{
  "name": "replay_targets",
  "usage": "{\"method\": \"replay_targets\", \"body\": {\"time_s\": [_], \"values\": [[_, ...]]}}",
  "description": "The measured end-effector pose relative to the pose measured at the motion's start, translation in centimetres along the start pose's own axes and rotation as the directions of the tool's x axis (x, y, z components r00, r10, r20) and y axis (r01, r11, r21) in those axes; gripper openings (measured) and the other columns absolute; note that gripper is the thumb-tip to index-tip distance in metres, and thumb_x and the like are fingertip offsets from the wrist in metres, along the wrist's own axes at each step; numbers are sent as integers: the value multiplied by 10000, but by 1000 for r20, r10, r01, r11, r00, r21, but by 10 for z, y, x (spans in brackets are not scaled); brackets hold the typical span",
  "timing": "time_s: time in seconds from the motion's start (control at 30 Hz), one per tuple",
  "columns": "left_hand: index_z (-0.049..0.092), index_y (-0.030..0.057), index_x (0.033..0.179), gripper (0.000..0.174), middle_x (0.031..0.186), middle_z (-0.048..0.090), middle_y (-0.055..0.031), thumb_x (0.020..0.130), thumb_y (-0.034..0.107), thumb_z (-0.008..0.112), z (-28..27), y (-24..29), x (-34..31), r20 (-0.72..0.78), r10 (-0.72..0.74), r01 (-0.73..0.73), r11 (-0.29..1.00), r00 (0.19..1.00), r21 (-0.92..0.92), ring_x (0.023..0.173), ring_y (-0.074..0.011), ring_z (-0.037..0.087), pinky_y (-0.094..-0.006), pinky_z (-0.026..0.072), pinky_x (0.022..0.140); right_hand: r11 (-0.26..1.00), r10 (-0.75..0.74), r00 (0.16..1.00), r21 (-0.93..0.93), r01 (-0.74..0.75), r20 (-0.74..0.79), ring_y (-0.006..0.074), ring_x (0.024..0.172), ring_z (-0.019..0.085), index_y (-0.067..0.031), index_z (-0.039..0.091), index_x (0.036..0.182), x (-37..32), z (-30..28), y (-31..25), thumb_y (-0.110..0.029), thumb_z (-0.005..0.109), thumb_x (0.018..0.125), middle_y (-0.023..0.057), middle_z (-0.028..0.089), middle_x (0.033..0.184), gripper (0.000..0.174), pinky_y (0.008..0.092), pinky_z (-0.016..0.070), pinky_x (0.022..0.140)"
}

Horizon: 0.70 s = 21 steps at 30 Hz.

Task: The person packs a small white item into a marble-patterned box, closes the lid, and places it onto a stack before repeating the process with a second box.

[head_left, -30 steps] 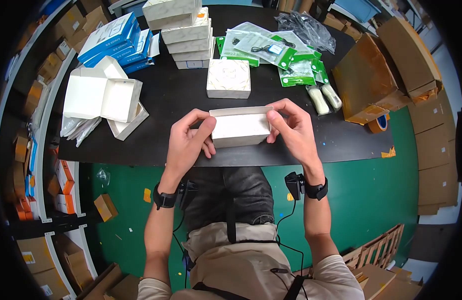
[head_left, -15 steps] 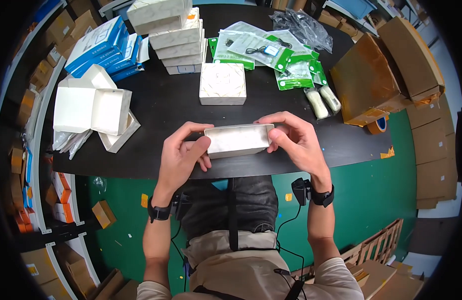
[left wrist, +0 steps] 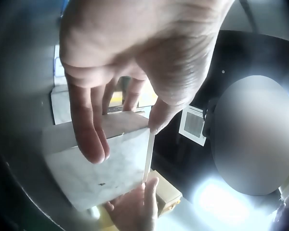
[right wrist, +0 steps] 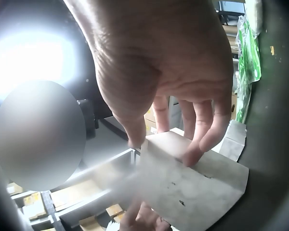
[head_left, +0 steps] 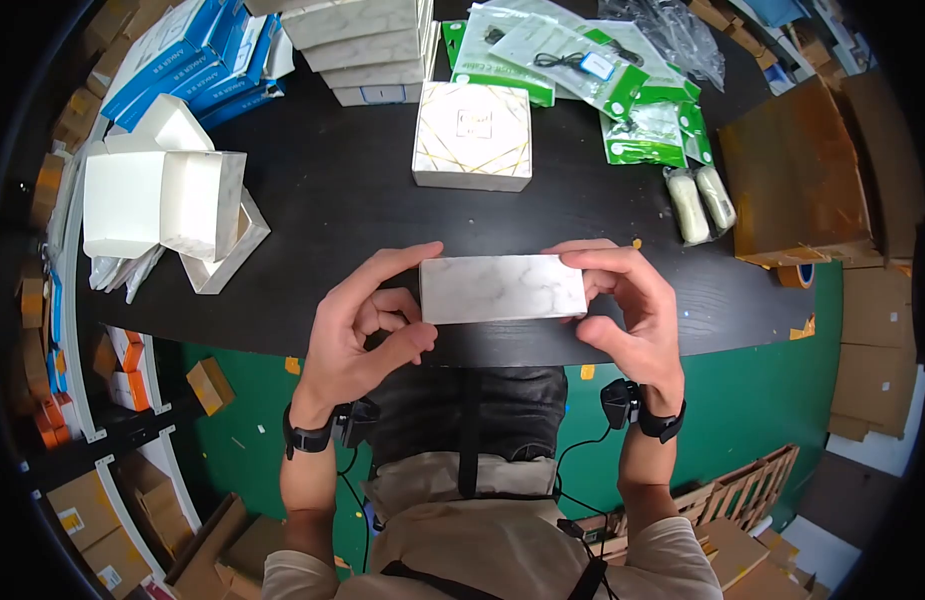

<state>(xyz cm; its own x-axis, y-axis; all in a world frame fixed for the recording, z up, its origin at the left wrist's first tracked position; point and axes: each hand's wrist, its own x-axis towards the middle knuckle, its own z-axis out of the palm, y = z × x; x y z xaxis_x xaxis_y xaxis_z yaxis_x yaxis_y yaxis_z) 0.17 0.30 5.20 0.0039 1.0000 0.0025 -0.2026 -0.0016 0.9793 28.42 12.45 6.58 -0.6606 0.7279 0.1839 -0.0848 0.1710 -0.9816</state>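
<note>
A white marbled box (head_left: 502,288) is between the hands near the table's front edge, a plain marbled side facing up in the head view. At its left end the left hand (head_left: 354,325) holds it, index finger along the far corner and thumb by the near corner. The right hand (head_left: 637,305) holds the opposite end in much the same way. In the left wrist view, fingers lie over a broad face of the box (left wrist: 106,168). Fingertips of the right hand press the box (right wrist: 192,187) in the right wrist view. Its inside is hidden.
Beyond the hands sits a closed gold-lined box (head_left: 472,140), before stacked marbled boxes (head_left: 367,50). An opened white box (head_left: 122,205) and blue boxes (head_left: 182,60) are at left. Green-edged packets (head_left: 642,140), two wrapped white items (head_left: 690,210) and a large carton (head_left: 792,180) stand right.
The box has turned between the hands: its open white inside showed before, and now a marbled side faces up. Both thumbs have come off the upper rim toward the near corners.
</note>
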Motion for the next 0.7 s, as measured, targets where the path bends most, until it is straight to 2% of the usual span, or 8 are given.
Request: {"method": "replay_targets", "body": {"time_s": [0.1, 0.2, 0.27, 0.33, 0.43, 0.5, 0.57, 0.7], "values": [[551, -18, 1483, 604, 1346, 604, -164, 911, -31, 748, -1, -3, 1, 53, 116, -117, 993, 992, 25, 860, -137, 689, -241, 550, 684, 999, -48, 999, 19, 48, -10, 78, 782, 619, 45, 647, 1307, -2, 3, 9, 10, 818, 874, 229, 658, 1375, 467, 213, 498, 722], [577, -14, 1458, 623, 1355, 602, -165, 876, 6, 799, 11, -8, 1, -37, 72, -72, 997, 997, 7, 844, -134, 680, -237, 546, 705, 998, -51, 998, 19, 52, -34, 84, 779, 603, 54, 636, 1314, -6, 16, 14, -14, 844, 848, 255, 644, 1385, 515, 215, 497, 721], [590, -12, 1445, 634, 1359, 602, -166, 858, 25, 824, 14, -10, -5, -92, 34, -35, 999, 995, -11, 836, -133, 676, -235, 543, 715, 986, 2, 986, 167, 27, -168, 80, 739, 565, 63, 621, 1341, -11, 31, 15, -20, 856, 824, 255, 656, 1348, 574, 221, 486, 698], [608, -15, 1421, 632, 1366, 604, -174, 841, 53, 852, 14, -8, -9, -78, 113, -103, 987, 991, 125, 832, -128, 675, -231, 538, 703, 970, 56, 973, 244, 1, -226, 78, 719, 546, 68, 613, 1355, -13, 33, 15, -23, 863, 813, 256, 661, 1329, 604, 224, 481, 687], [621, -37, 1388, 613, 1340, 618, -204, 850, 134, 860, 14, 3, -26, -65, 131, -102, 937, 989, 335, 851, -146, 680, -236, 536, 699, 995, -61, 977, -95, 42, -205, 79, 689, 555, 78, 565, 1428, -22, 21, 17, -29, 888, 781, 206, 703, 1203, 732, 233, 471, 659], [627, -78, 1346, 618, 1280, 643, -256, 885, 270, 847, 15, 9, -38, -2, 133, -105, 791, 991, 603, 892, -187, 692, -250, 536, 703, 995, 18, 993, -100, -30, -119, 82, 688, 572, 76, 542, 1454, -36, 12, 14, -16, 886, 778, 185, 711, 1153, 765, 235, 472, 653], [595, -74, 1390, 644, 1265, 657, -242, 883, 234, 847, 19, 6, -55, -9, 89, -69, 826, 996, 559, 883, -182, 695, -249, 538, 711, 981, 137, 990, -145, -132, 24, 90, 687, 607, 72, 497, 1506, -53, 8, 7, 11, 883, 771, 143, 726, 1054, 832, 239, 473, 641], [485, -33, 1524, 779, 1228, 694, -196, 854, 103, 858, 29, -15, -81, -28, -23, 31, 925, 999, 378, 837, -159, 688, -244, 534, 694, 957, 284, 959, -62, -283, 12, 93, 697, 647, 53, 472, 1535, -72, 27, 5, 33, 866, 787, 98, 739, 967, 845, 234, 478, 632]]}}
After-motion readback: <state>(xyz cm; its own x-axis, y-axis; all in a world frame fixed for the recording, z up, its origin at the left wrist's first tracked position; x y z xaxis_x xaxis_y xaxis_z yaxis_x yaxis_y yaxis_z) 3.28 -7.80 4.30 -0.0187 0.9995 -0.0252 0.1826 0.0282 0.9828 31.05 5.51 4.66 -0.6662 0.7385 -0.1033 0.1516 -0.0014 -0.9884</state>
